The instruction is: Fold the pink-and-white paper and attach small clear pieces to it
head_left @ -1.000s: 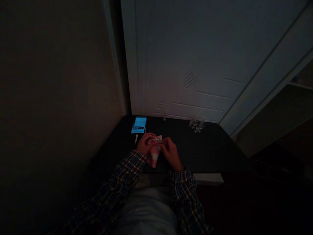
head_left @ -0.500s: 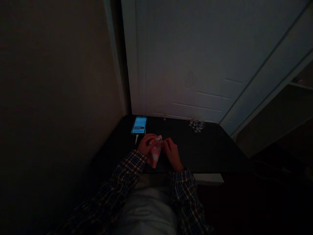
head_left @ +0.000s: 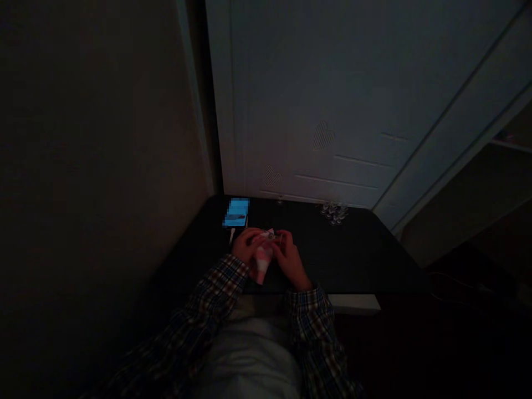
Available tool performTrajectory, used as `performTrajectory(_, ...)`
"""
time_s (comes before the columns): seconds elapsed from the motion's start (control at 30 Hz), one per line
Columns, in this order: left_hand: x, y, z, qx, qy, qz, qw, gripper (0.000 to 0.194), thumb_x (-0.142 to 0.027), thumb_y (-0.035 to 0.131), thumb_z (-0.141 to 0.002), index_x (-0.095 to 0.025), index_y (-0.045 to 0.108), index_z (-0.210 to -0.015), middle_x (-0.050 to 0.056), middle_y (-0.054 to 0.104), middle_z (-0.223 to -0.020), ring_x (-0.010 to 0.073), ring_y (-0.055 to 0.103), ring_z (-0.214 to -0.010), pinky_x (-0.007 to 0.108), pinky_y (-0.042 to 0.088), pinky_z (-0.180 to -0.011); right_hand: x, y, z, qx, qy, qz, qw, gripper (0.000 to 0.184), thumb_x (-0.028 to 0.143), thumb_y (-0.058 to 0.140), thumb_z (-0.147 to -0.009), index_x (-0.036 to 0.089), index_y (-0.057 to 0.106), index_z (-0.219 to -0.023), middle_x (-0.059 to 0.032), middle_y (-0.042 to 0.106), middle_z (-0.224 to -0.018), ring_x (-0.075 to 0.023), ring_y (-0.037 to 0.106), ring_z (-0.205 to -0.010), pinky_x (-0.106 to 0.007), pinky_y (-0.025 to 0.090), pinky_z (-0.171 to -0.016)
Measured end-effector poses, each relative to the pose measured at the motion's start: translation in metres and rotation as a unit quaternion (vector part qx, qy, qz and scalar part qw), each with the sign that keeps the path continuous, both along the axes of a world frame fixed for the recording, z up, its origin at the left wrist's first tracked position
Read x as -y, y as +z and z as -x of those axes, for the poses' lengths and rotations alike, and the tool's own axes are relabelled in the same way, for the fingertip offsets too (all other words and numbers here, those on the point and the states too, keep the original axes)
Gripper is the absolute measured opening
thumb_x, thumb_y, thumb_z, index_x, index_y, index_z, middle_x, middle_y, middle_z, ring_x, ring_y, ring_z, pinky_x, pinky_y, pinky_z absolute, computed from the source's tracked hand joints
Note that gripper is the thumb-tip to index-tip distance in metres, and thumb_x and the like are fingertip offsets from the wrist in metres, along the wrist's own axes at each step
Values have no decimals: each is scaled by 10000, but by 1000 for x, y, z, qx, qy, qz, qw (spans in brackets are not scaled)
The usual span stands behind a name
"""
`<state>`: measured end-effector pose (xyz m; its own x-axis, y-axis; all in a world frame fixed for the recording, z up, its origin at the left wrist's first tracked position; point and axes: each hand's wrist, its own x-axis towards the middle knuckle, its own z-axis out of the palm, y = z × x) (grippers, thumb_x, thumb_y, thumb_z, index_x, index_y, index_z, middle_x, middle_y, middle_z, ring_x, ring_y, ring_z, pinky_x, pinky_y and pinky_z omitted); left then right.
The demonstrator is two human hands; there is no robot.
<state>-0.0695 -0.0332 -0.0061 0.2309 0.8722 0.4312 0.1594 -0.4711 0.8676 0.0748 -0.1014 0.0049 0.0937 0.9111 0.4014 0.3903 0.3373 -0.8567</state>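
A small pink-and-white checked cloth piece point(head_left: 262, 266) hangs between my hands over the dark table, its narrow end toward me. My left hand point(head_left: 245, 244) is closed on its left side, near the top. At the cloth's upper right edge, my right hand point(head_left: 291, 257) has its thumb and fingertips drawn together against it. A small pale thing shows by those fingertips, too dim to name. Part of the cloth is hidden behind my fingers.
A phone with a lit, blurred screen point(head_left: 236, 212) lies at the table's back left, a white cable point(head_left: 231, 235) plugged in. Several small shiny clear pieces point(head_left: 334, 213) are heaped at the back right. A pale panel with embossed hearts point(head_left: 323, 136) stands behind the table point(head_left: 353, 255).
My right hand has moved slightly left, its thumb and fingers now against the cloth's upper edge. The cloth's lower end has shifted a little left. My left hand keeps its hold.
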Motion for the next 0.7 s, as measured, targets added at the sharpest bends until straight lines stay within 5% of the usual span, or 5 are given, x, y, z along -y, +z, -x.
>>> performTrajectory(0.23,0,2,-1,10,5,-7,1000,177,-339,590,-678,-181,630,-748,55,578,-888,179,539,-873,341,440,-811,-2,-1,-2,5,-52,-10,999,312,314,402,-842,208,386,-1135,-30,606,-851,-129,577,-683,-234,444,-609)
performTrajectory(0.47,-1,0,-2,18,0,1,1000,171,-335,598,-672,-185,645,-738,63,551,-934,190,530,-908,371,439,-836,-2,2,-5,58,-94,-17,994,226,337,419,-821,190,497,-975,-24,583,-841,-119,549,-673,-227,422,-624)
performTrajectory(0.7,6,4,-3,3,-50,-1,999,212,-344,609,-676,-203,657,-828,75,524,-1087,216,489,-1038,405,387,-924,-3,-3,-7,72,-120,19,990,297,411,351,-850,190,523,-751,6,566,-625,-111,533,-557,-204,361,-527)
